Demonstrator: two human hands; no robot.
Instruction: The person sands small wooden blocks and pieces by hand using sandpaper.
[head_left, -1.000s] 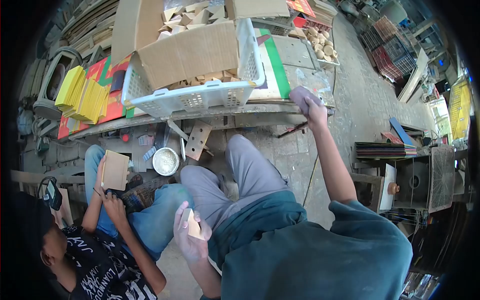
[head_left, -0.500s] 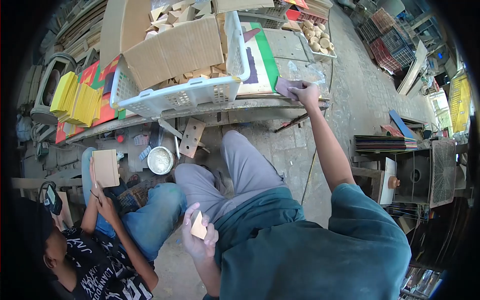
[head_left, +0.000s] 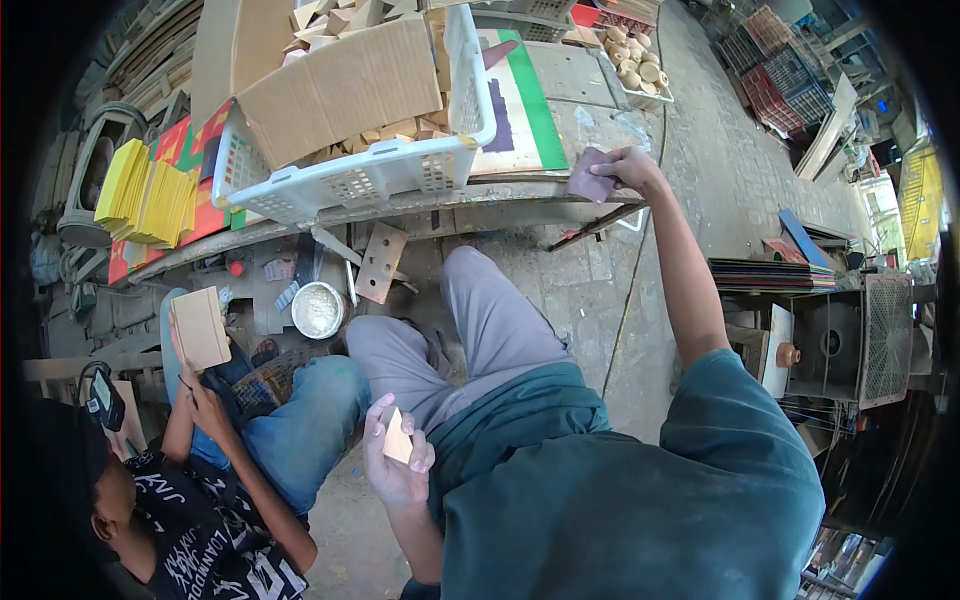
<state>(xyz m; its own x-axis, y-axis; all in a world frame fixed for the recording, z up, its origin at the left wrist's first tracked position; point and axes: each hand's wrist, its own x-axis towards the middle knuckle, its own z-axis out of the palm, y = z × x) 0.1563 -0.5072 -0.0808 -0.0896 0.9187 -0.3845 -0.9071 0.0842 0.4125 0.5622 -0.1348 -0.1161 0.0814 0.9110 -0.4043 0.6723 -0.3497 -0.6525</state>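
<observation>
My left hand (head_left: pixel 400 468), low in front of my body, grips a small pale wooden block (head_left: pixel 398 436) between thumb and fingers. Out at the right end of the bench, my right hand (head_left: pixel 628 170) pinches a purplish-grey sheet (head_left: pixel 592 176), which looks like sandpaper and hangs at the bench edge. A white plastic basket (head_left: pixel 380 172) on the bench holds wooden blocks (head_left: pixel 405 130) and a cardboard box (head_left: pixel 345 92).
A co-worker (head_left: pixel 200 500) sits at the left, holding a flat tan board (head_left: pixel 200 328). A white bucket (head_left: pixel 319 310) stands below the bench. Yellow pieces (head_left: pixel 150 198) lie at the bench's left, round wooden items (head_left: pixel 635 62) at the far right.
My right hand has lifted the sheet off the bench surface and drawn it right, to the edge. The block in my left hand is turned slightly. The co-worker's board has tilted.
</observation>
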